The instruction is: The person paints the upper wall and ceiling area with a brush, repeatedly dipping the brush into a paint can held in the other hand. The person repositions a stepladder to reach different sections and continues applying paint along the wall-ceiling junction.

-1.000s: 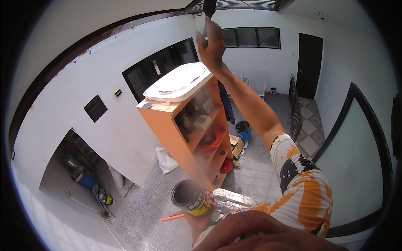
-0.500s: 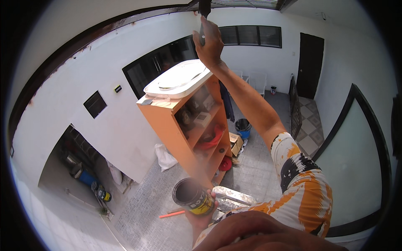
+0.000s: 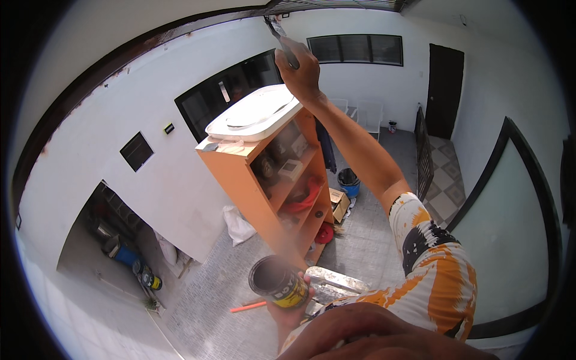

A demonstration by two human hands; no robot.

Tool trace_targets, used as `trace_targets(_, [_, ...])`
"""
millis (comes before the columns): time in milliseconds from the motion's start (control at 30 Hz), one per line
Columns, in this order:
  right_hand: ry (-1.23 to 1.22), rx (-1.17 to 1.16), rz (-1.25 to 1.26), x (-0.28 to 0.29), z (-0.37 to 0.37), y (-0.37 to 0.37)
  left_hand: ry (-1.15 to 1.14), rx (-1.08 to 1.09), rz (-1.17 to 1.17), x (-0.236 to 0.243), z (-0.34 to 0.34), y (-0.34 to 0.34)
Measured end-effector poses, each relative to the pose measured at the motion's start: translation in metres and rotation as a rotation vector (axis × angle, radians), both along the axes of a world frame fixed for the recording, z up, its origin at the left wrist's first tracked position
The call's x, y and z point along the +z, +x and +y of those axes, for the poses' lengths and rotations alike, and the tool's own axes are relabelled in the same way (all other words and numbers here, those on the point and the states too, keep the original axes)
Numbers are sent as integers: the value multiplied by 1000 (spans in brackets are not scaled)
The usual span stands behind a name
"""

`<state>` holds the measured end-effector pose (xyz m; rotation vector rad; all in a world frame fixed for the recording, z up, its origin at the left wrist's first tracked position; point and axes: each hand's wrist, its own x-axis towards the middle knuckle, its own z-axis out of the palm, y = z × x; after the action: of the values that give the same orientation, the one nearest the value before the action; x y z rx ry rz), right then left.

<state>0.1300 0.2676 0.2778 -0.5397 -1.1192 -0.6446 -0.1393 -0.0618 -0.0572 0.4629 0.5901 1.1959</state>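
Raised high in front of me, my right hand (image 3: 303,73) is closed round the handle of a paintbrush (image 3: 276,29). Its dark-smeared bristles tilt up and left, close under the dark beam (image 3: 210,18) along the top of the white wall; whether they touch it I cannot tell. Low at the front, my left hand (image 3: 287,315) grips a paint can (image 3: 290,293) with a black and yellow label. The can's open mouth faces up, dark inside, and most of my left fingers are hidden behind it.
An orange shelf unit (image 3: 225,186) with a white lid-like panel (image 3: 255,114) on top stands ahead. Below me is a paint-spattered metal step (image 3: 336,278). A white sack (image 3: 239,227), a blue bucket (image 3: 348,187) and a cardboard box (image 3: 339,206) sit on the floor.
The paintbrush has swung from nearly upright to a leftward tilt, and its bristles are lower in view. My right hand has turned slightly; my left hand and the can are almost still.
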Motion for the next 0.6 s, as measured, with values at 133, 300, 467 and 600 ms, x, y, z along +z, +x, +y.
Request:
trace_targets(133, [-66, 47, 126, 6, -23, 28, -160, -34, -248, -1, 3, -2])
trace_targets(300, [-14, 2, 34, 57, -12, 48, -253, -135, -493, 0, 8, -4])
trace_targets(467, [-36, 362, -43, 94, -11, 38, -176, -65, -224, -10, 15, 5])
trace_targets(600, [-60, 461, -10, 108, -12, 28, -227, -99, -418, -13, 13, -1])
